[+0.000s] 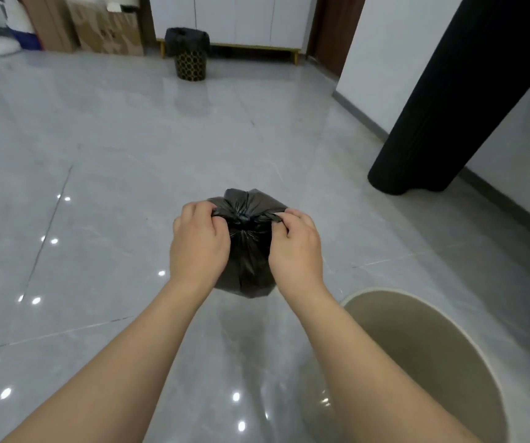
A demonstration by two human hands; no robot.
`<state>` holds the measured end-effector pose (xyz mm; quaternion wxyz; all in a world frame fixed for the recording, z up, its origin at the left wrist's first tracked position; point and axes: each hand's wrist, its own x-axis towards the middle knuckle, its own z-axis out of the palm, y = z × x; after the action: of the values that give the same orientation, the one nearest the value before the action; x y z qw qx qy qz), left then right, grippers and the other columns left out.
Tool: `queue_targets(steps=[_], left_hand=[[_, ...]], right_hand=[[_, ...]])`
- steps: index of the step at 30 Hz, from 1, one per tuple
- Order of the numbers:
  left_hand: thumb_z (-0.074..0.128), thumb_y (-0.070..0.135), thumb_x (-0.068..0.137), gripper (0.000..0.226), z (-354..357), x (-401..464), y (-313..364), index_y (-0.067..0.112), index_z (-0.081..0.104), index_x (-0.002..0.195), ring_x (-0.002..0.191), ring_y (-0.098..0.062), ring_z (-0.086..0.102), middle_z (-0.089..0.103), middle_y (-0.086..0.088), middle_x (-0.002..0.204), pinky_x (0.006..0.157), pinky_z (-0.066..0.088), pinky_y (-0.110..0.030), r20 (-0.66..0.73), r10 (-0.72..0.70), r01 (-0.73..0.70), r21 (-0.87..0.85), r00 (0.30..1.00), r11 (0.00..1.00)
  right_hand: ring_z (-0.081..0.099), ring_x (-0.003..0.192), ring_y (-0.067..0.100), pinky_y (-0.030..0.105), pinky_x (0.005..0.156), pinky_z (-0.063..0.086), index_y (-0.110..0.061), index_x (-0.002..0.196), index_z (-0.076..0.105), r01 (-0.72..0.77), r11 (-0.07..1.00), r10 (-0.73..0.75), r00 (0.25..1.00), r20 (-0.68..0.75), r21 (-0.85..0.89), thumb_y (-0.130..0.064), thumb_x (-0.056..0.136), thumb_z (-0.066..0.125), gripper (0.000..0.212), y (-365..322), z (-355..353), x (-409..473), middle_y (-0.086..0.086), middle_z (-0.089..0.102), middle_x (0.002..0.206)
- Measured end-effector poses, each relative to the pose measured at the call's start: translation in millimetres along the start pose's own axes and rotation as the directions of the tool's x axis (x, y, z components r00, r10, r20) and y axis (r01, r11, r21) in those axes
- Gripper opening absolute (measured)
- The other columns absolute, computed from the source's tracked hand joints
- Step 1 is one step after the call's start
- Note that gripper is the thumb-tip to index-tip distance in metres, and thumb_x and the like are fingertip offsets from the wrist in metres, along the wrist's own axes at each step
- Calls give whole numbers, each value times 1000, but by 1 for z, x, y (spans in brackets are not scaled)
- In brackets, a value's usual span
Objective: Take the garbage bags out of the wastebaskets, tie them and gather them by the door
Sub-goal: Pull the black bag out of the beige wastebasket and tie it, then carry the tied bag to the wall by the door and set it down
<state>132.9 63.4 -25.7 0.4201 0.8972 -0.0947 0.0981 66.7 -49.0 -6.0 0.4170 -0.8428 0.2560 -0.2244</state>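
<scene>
Both hands were on the job: your left hand [198,247] pinched 1 twisted ear of the small black plastic garbage bag [247,251], your right hand [295,251] pinched the other, fingers of both curled tight round the plastic. Bag hung in the air between the 2 hands, above the glossy grey tiled floor [113,155], knot [243,217] forming at its gathered neck. Beige round plastic wastebasket [433,356] sat low right, just beside your right forearm, no liner in it as far as the view showed. 2nd basket, the black-and-gold patterned wastebasket [190,66], stood well apart at the far wall with its black liner [187,39] still draped over the rim. Tall black ribbed column [442,107] leaned in at right. Door not clearly identifiable.

Judged step: cinching the knot. To do it well you needed to pull the 2 ears straight apart and level, keep the pinch close to the knot so the thin film did not stretch or tear, and squeeze air out first. Likely a 2nd overhand pass was worth adding. Progress looked early: 1 bag near tied, 1 liner untouched.
</scene>
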Motion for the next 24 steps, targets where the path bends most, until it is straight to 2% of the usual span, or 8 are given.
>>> queue_targets(steps=[7,9,11,13,15,18,20,24], left_hand=[[37,17,93,25,23,61,125,10,56,107,101,-36,51,57,-13,111,83,46,-48,28,235,-237,112,972,965],[36,17,93,26,33,72,161,10,56,108,101,-37,52,58,-13,111,83,46,-47,65,278,-284,112,958,952],[36,17,93,26,43,79,198,9,57,107,101,-37,54,59,-13,111,82,47,-47,115,315,-327,115,942,938],[35,17,93,25,49,86,235,9,56,104,98,-36,55,60,-13,109,78,47,-44,151,349,-369,140,925,919],[35,16,94,23,49,93,272,9,55,101,94,-36,56,60,-13,106,71,43,-40,174,381,-408,163,908,898],[36,16,93,21,29,107,343,10,55,96,90,-33,53,61,-13,104,68,38,-37,190,438,-470,186,879,863],[37,18,93,26,0,118,403,10,59,103,100,-32,51,60,-12,110,77,40,-40,187,479,-513,234,857,826],[38,13,89,21,-87,147,539,14,56,98,102,-31,49,60,-11,109,83,41,-41,250,490,-544,243,835,803]], right_hand=[[33,134,12,27,114,25,-14,115,68,17,1000,-16,984,-177,7,-16,100,42,31,-11,-95,75,-3,47,137],[45,117,10,28,105,34,-19,100,68,34,998,-21,980,-196,60,-15,98,41,27,-8,-121,93,-4,55,117],[53,95,14,29,83,41,-21,83,60,16,997,2,972,-236,75,-15,97,41,24,-9,-150,109,-5,60,95],[56,87,19,32,73,42,-12,86,63,-46,997,61,963,-263,63,-17,97,40,26,-14,-182,124,1,65,90],[58,87,23,33,73,44,-5,92,65,-63,996,76,956,-283,55,-17,97,40,28,-26,-217,134,7,67,91],[59,82,17,20,63,44,-10,95,67,-79,995,93,956,-279,61,-19,99,40,29,-64,-279,149,3,68,92],[55,78,9,13,61,40,-15,97,68,-88,995,98,953,-285,45,-21,100,40,28,-106,-329,161,-2,67,93],[55,86,12,23,70,37,-18,101,69,-72,997,57,950,-305,-39,-19,99,39,30,-225,-442,191,-7,64,94]])
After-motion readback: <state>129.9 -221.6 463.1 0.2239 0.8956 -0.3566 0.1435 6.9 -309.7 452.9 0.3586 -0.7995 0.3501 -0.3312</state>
